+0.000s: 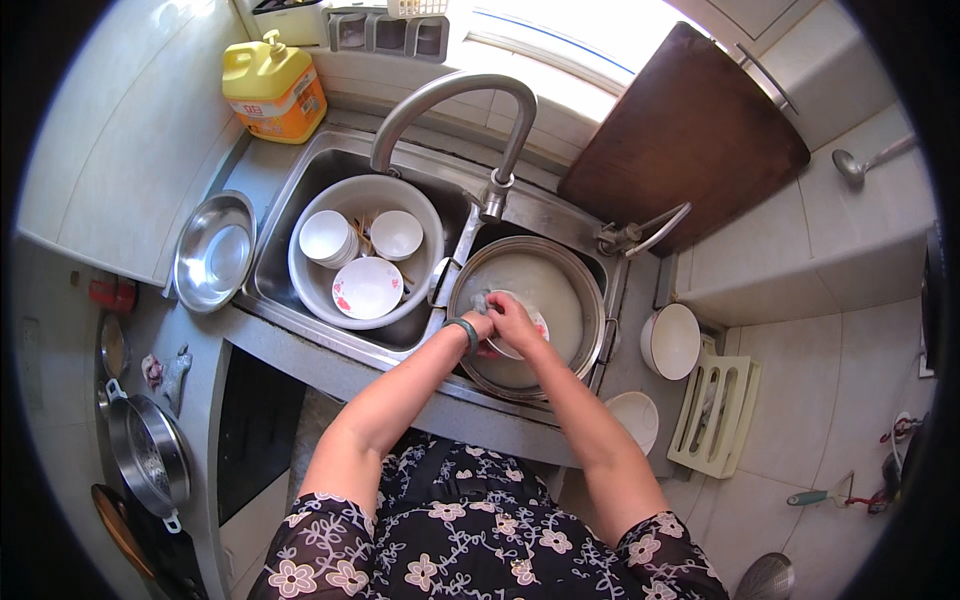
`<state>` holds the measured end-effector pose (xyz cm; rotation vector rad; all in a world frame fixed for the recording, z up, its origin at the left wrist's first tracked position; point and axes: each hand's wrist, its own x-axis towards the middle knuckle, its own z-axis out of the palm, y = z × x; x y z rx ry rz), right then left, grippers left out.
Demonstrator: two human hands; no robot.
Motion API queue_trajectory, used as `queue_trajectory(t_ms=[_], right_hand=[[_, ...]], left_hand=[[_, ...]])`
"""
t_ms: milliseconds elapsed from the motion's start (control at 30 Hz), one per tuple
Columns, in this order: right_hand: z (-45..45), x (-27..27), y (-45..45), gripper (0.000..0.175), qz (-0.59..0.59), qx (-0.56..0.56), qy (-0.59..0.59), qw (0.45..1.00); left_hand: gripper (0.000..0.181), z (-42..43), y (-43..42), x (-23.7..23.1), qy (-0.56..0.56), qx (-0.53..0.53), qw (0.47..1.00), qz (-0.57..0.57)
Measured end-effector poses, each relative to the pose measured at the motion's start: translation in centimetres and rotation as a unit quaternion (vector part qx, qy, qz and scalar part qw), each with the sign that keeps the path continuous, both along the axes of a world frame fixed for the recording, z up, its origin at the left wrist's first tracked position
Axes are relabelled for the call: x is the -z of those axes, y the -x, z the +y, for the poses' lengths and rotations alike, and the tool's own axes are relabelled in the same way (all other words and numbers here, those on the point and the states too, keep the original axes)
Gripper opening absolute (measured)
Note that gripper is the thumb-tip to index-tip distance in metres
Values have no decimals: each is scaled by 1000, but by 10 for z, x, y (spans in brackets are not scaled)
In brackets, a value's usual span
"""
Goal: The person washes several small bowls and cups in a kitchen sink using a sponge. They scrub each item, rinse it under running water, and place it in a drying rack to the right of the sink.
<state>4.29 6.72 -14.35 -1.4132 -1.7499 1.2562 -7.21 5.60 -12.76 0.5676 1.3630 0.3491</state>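
My left hand, with a green bangle at its wrist, is at a white bowl with red flowers over cloudy water in a large steel basin. My right hand meets it at the bowl's near left side, by a greyish scrubber or cloth. Overlapping fingers hide which hand holds which. In the left sink bowl, a pale plastic basin holds stacked white bowls, another white bowl, a flowered bowl and wooden chopsticks.
A curved faucet arches behind the basins. Left are a steel bowl and a yellow pump jug. White bowls and a slotted plastic rack stand right; a dark wooden board leans behind.
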Motion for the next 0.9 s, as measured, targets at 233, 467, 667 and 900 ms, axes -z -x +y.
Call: queue_trajectory(t_ms=[233,467,667,900], right_hand=[[-17,-23,-31,18,-260,-189,2,947],[-2,-22,-15,10,-300,-91,-217,924],[-15,-10,-37,10,-373,-42,-148,915],[-34,-9,-23,21,-201,-63,44,977]], left_hand=[[36,-8,-9,51,-168,1,986,1],[37,-2,-10,78,-232,33,971,46],[45,-1,-12,-8,-252,34,932,258],[50,-10,-11,-15,-283,-33,925,251]])
